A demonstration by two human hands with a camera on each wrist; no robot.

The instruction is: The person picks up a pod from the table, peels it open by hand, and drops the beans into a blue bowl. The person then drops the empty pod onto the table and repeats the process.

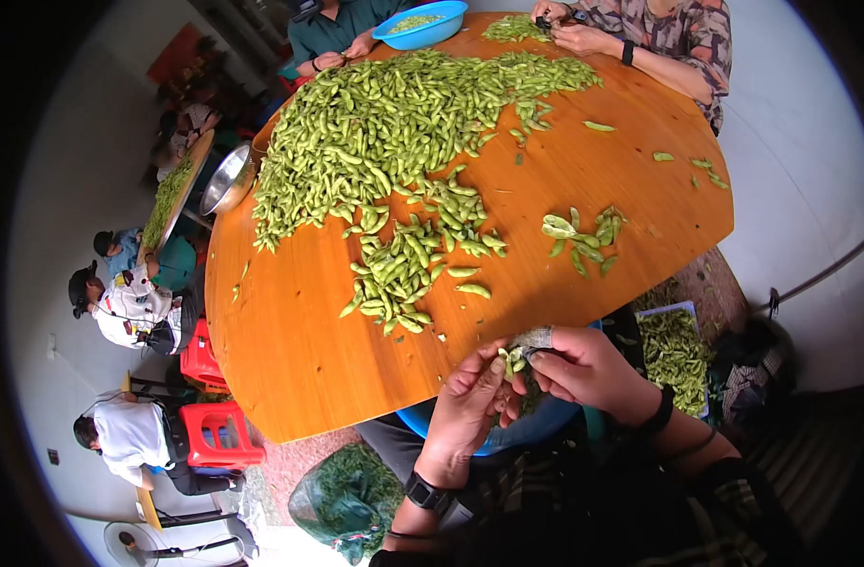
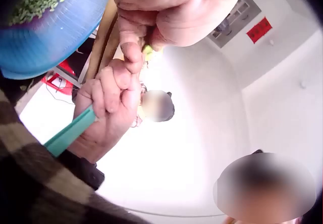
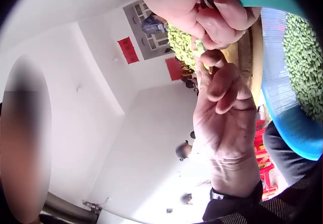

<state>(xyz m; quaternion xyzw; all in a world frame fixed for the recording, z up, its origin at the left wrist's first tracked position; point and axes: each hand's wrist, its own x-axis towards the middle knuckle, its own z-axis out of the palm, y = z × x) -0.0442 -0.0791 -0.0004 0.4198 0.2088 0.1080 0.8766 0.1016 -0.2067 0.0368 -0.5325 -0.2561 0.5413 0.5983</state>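
A split green soybean pod is pinched between both hands just over the table's front edge. My left hand holds it from the left, thumb pressed against the pod. From the other side, my right hand grips it with thumb and fingers; a grey wrap covers a fingertip. In the right wrist view the pale pod shows between the two hands' fingertips. A teal strip runs into the right palm in the left wrist view. Under the hands stands a blue basin with shelled green beans.
A large heap of pods covers much of the wooden table, with a smaller cluster near the right. Two people sit opposite beside a blue bowl. A crate of pods and a green net bag are below the table.
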